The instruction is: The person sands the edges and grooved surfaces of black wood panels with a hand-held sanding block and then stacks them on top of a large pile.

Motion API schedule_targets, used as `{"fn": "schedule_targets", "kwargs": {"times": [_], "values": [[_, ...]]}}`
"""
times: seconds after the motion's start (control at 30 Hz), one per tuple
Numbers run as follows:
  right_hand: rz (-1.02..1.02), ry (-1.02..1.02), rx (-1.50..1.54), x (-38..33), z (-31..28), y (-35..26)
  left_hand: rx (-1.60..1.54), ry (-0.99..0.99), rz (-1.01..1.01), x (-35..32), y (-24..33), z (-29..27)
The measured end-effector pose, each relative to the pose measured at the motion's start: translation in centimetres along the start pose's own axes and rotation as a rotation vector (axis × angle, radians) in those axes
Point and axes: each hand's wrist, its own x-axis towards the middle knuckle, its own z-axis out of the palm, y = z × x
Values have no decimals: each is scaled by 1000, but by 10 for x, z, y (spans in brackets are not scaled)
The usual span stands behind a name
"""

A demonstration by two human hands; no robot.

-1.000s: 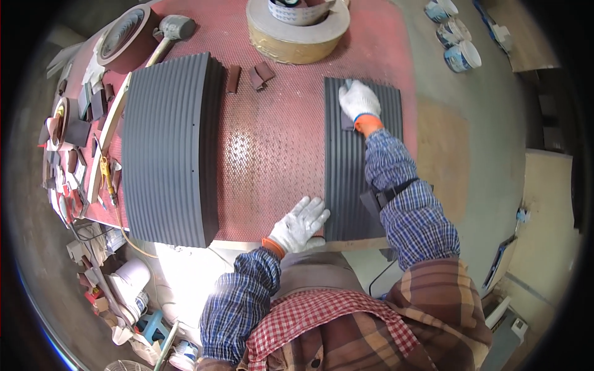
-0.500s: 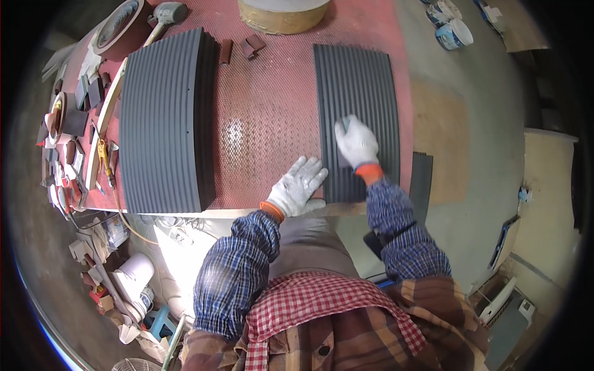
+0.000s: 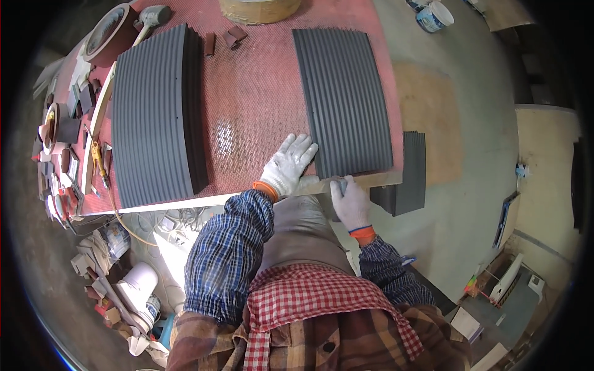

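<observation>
A dark grey ridged panel (image 3: 346, 102) lies at the right of the red table, its grooves running lengthwise. Gloved in white, my left hand (image 3: 289, 166) rests flat with fingers spread at the panel's near left edge. My right hand (image 3: 351, 207), also gloved, is just off the panel's near end, below the table's front edge. Its fingers are closed round a small grey block (image 3: 342, 185), mostly covered by the glove. A thick stack of similar ridged panels (image 3: 151, 117) stands on the left of the table.
A mallet (image 3: 153, 17), a roll of brown abrasive (image 3: 110, 34) and scattered tools lie at the far left. Brown scraps (image 3: 234, 37) and a round block (image 3: 260, 9) sit at the back. More dark panels (image 3: 413, 173) stand right of the table, below its top.
My right hand has come toward me, off the ridged panel and past its near end, still holding the block. My left hand stays by the panel's edge. The view has shifted slightly.
</observation>
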Motion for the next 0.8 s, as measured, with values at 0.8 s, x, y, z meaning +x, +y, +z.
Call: {"fn": "schedule_targets", "kwargs": {"times": [0.8], "values": [[-201, 35, -118, 391, -57, -199, -136, 8, 8, 9, -20, -2]]}}
